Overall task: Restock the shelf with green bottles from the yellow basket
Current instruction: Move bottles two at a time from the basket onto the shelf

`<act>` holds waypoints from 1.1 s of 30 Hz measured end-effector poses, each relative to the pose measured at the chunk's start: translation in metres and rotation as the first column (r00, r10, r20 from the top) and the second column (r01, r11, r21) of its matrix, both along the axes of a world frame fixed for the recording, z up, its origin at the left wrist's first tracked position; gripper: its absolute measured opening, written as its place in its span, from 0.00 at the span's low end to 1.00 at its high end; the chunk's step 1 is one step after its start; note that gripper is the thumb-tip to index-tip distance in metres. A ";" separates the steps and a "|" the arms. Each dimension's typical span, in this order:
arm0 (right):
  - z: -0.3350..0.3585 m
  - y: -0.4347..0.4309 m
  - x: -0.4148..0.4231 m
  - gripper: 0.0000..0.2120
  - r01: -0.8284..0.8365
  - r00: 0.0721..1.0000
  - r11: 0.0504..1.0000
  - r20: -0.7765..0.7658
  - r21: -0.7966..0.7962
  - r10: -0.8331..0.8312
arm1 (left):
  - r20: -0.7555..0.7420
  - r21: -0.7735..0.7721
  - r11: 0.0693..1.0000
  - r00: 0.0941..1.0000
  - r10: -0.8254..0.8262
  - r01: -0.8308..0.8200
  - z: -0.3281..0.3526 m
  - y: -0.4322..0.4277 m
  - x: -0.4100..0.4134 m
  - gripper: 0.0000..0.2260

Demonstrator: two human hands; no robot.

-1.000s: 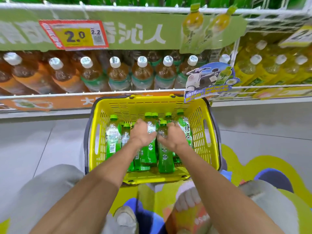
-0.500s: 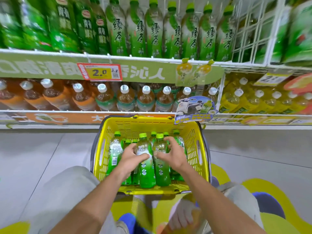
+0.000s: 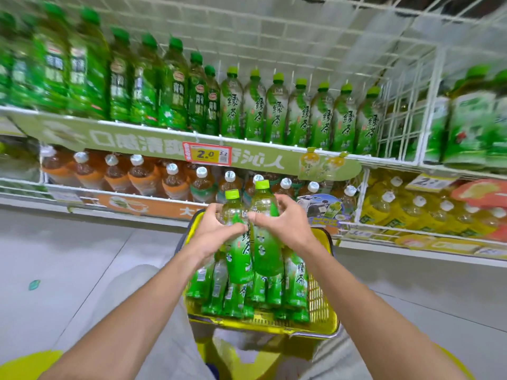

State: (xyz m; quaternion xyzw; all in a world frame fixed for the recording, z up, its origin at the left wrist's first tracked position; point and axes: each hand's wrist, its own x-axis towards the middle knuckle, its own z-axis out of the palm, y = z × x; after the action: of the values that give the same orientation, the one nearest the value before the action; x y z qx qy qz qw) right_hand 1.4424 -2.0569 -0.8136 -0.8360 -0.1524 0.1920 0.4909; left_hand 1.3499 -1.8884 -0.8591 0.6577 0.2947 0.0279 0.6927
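The shelf (image 3: 137, 141) spans the view from 9 through 12 to 3 o'clock. Its upper tier carries a row of upright green bottles (image 3: 277, 116). The tier below holds brown bottles (image 3: 142, 176) at 10 o'clock and yellow bottles (image 3: 411, 209) at 3 o'clock. The pale floor (image 3: 82, 256) lies at 8 o'clock. On it, at 6 o'clock and in front of the shelf, sits the yellow basket (image 3: 323, 305), holding a cluster (image 3: 295, 283) of upright green bottles.

Above the basket, at the centre, two bottles are held side by side, touching, with their caps toward 12 o'clock. The left hand (image 3: 216, 231) grips the left bottle (image 3: 238, 256), its fingers (image 3: 212, 212) curled round the clear upper part. The right hand (image 3: 285, 223) grips the right bottle (image 3: 264, 250), its fingers (image 3: 285, 201) wrapped round the shoulder. A red and yellow price tag (image 3: 210, 156) hangs on the shelf edge just above the caps, at 12 o'clock.
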 end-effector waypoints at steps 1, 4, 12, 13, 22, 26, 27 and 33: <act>0.006 0.003 0.001 0.35 -0.002 0.999 0.999 -0.032 0.050 0.003 | 0.032 -0.015 1.000 0.999 0.005 -0.004 0.009 0.002 0.001 0.36; 0.026 0.012 0.000 0.38 0.014 0.995 0.989 -0.104 0.148 0.001 | 0.159 -0.086 0.996 0.987 0.029 -0.015 0.039 0.004 0.003 0.35; 0.073 0.018 0.012 0.50 -0.009 0.956 0.942 -0.275 0.334 0.107 | 0.303 -0.183 0.977 0.939 0.161 -0.109 0.090 -0.001 0.025 0.33; 0.080 0.018 0.016 0.49 0.012 0.930 0.928 -0.344 0.371 0.126 | 0.314 -0.194 0.973 0.931 0.184 -0.127 0.095 -0.001 0.028 0.36; 0.111 0.022 0.060 0.49 -0.078 0.886 0.878 -0.370 0.473 0.279 | 0.386 -0.252 0.962 0.901 0.196 -0.101 0.152 0.001 0.055 0.30; 0.136 0.026 0.077 0.59 -0.087 0.927 0.883 -0.286 0.462 0.241 | 0.409 -0.205 0.975 0.898 0.165 -0.086 0.182 0.010 0.074 0.14; 0.143 0.025 0.076 0.57 -0.080 0.940 0.888 -0.263 0.452 0.219 | 0.418 -0.182 0.979 0.895 0.158 -0.088 0.189 0.011 0.078 0.12; 0.168 0.046 0.108 0.55 -0.031 0.963 0.878 -0.223 0.477 0.155 | 0.445 -0.155 0.986 0.886 0.129 -0.066 0.223 0.027 0.119 0.12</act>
State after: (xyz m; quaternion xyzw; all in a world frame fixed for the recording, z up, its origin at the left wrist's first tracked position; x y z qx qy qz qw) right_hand 1.5504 -2.0111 -0.6456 -0.6525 -0.1705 0.2785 0.6839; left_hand 1.4685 -1.8617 -0.6357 0.5688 0.1589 0.1954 0.7829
